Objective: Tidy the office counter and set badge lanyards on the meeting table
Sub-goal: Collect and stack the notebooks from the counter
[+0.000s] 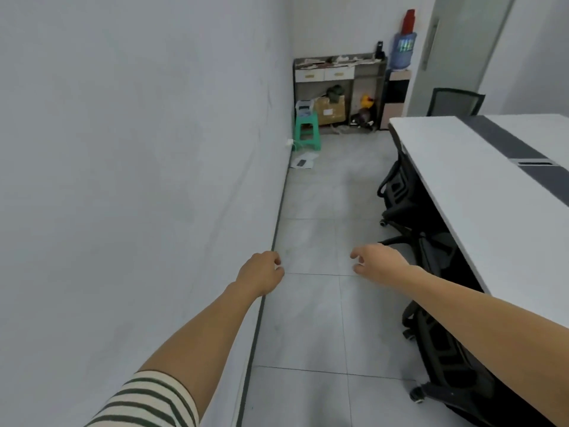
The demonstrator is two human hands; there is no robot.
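Both my arms stretch forward over the tiled floor. My left hand (261,272) hangs near the wall's base, fingers loosely curled and holding nothing. My right hand (378,260) hangs beside the table's edge, fingers also loosely curled and empty. The office counter (369,69) stands against the far wall, its top cluttered with papers and small items too far off to identify. The white meeting table (462,167) with a dark centre strip runs along the right side. No lanyards can be made out.
Black office chairs (431,303) are tucked under the table's left side, and another chair (455,101) stands at its far end. A green stool (306,131), cardboard box (331,110), water dispenser (401,53) and papers on the floor (303,161) crowd the far corner. A white wall runs along the left.
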